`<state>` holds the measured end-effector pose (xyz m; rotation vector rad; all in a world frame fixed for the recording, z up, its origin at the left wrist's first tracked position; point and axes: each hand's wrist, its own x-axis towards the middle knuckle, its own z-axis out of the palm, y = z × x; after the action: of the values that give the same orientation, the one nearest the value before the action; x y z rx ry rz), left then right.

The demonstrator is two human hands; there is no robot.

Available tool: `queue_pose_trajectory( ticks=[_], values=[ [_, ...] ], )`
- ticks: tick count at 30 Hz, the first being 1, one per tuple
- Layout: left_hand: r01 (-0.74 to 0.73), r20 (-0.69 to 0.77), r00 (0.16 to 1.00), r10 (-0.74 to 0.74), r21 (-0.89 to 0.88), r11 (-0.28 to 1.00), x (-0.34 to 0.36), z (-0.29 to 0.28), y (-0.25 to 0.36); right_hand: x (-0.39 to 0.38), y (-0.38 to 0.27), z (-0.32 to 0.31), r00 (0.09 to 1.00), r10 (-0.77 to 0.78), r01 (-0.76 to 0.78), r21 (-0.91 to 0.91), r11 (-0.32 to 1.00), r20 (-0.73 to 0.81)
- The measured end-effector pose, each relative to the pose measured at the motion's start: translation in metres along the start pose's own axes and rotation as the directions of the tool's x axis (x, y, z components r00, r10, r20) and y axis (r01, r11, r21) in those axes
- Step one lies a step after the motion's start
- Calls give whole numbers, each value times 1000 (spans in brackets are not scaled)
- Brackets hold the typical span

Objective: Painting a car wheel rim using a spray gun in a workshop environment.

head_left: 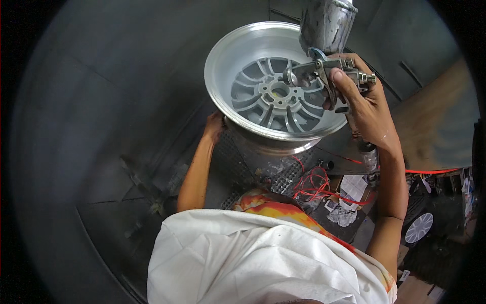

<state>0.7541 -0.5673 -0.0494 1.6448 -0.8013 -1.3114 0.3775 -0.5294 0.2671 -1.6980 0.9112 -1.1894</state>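
Observation:
A silvery-grey alloy wheel rim [279, 96] with several paired spokes faces up at the upper middle of the head view. My right hand [368, 96] is closed around a metal spray gun [324, 76], held over the wheel's right side. The gun's nozzle points left across the spokes, and its paint-streaked cup [328, 25] rises above it. At the wheel's lower left edge, my left hand [214, 125] grips its outer side from below; most of those fingers are hidden behind the rim.
A red air hose [316, 190] lies coiled on the floor below the wheel and runs off to the right. Crumpled papers [349, 197] lie beside it. A white spoked wheel cover [419, 228] stands among clutter at the right. Dark walls [101, 101] surround the left side.

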Motion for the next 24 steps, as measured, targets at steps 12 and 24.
queue_pose_trajectory(
  ticks=[12,24],
  values=[
    [90,189,981,-29,-321,943,-104,33,-71,8,30,33,968,-177,117,-306,945,-176],
    [122,257,966,27,-546,829,-93,-1,-119,-9,62,83,998,-19,-1,-290,957,-67]
  ],
)
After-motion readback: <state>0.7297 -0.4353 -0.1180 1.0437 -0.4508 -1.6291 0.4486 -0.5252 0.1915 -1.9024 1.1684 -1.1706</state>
